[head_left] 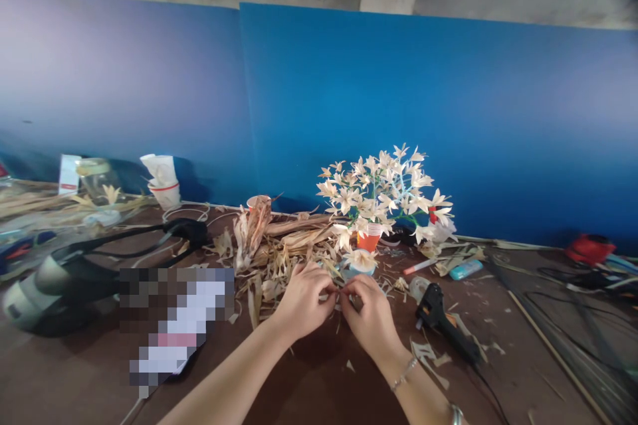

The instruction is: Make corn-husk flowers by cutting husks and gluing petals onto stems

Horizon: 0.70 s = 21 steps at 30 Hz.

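Observation:
Near the middle of the brown table, my left hand (pixel 306 300) and my right hand (pixel 366 312) meet at their fingertips. Each is closed in a pinch; whatever lies between the fingers is too small to make out. Just beyond them stands a light blue cup (pixel 359 262) with pale petals on top. Behind it, a bunch of cream flowers (pixel 381 189) rises from an orange cup (pixel 369 239). Dried husks (pixel 289 239) are heaped behind and left of my left hand. A black glue gun (pixel 443 325) lies right of my right hand.
A pixelated phone-like object (pixel 182 332) and a grey-and-black device (pixel 60 285) lie at left. White cups (pixel 164 192) and a glass jar (pixel 97 179) stand at the back left. A blue packet (pixel 466 270), long thin rods (pixel 553 352) and a red item (pixel 589 249) lie at right.

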Tool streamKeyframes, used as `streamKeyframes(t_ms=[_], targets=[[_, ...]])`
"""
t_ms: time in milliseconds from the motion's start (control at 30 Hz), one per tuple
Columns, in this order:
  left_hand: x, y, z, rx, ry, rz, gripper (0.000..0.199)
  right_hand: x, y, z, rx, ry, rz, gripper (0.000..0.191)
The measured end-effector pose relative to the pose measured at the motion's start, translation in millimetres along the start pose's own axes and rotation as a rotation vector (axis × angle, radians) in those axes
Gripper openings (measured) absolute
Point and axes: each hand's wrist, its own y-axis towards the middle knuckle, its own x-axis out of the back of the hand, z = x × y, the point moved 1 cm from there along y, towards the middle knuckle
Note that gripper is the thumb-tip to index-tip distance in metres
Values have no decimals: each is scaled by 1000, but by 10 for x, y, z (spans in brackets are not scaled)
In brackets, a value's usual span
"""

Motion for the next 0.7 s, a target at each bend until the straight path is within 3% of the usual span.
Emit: streamKeyframes(t_ms=[200, 367, 467, 700], targets=[[-44, -16, -88, 77, 70, -79, 13, -33, -7, 60, -48, -204, -64, 16], [29, -1, 105, 213, 186, -144, 12, 59, 6, -57, -100, -307, -122, 15], [63, 12, 262, 259, 196, -99, 16, 97, 11, -127, -43, -250, -28, 15], [21, -11, 251, 59, 209, 129, 17, 20, -34, -39, 36, -211, 247, 16]])
